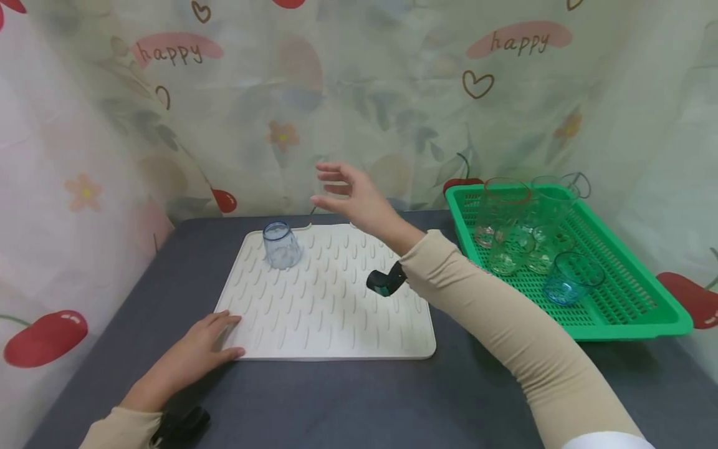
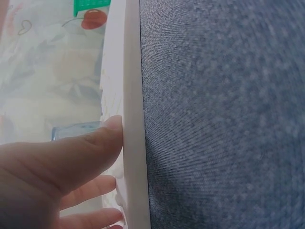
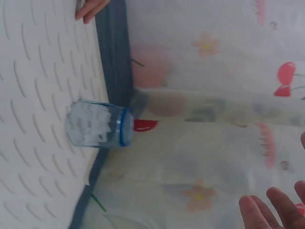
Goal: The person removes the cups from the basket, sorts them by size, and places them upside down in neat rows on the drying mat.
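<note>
Left wrist view: glass partly behind left hand

Snug beige sleeves, white fabric edge, black wrist-worn cameras

The right arm stretches forward, right grip raised; the left grip lies lower, thumb spread.

The mat looks matt, rubbery and ridged, the cup smooth, shiny and glassy, the basket glossy perforated plastic, the tabletop dull, grainy cloth, the sleeves matt, wrinkled fabric.
</note>
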Demonstrator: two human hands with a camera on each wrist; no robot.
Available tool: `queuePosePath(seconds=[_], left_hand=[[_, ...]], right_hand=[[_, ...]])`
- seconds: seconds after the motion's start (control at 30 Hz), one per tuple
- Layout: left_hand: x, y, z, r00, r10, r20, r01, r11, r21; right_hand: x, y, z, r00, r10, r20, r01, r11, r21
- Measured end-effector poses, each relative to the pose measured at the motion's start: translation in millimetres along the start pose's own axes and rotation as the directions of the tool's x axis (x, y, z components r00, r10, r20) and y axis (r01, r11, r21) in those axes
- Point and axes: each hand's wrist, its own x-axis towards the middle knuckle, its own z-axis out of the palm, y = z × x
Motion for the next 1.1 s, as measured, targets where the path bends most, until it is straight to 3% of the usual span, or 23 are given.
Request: queuePosePath(seconds=[0.17, 0.33, 0.73, 0.87, 1.1], left_hand=[[-0.4, 0.1, 0.3, 1.0, 0.01, -0.009, -0.01, 1.0, 0.007], [0.3, 0.5, -0.1, 1.0, 0.002, 0.009, -0.002, 1.0, 0.005], [0.3, 0.6, -1.2, 1.0, 0.018, 0.009, -0.018, 1.0, 0.013], [1.4, 0.7, -0.9, 1.0, 0.012, 0.023, -0.013, 1.0, 0.012], [2.4, 1.2, -1.5, 0.999, -0.012, 0.04, 0.012, 1.0, 0.015]], right_hand=[[-23.2, -23, -29, 0.995, -0.094, -0.023, 0.093, 0.996, -0.008], [-48.2, -36, -58, 0.988, -0.141, -0.064, 0.137, 0.989, -0.054], [-106.1, -44, -118, 0.965, -0.16, -0.21, 0.12, 0.974, -0.191], [-124.6, -46, -136, 0.947, -0.19, -0.259, 0.15, 0.975, -0.164], [-154.8, -41, -166, 0.907, -0.236, -0.35, 0.248, 0.969, -0.011]])
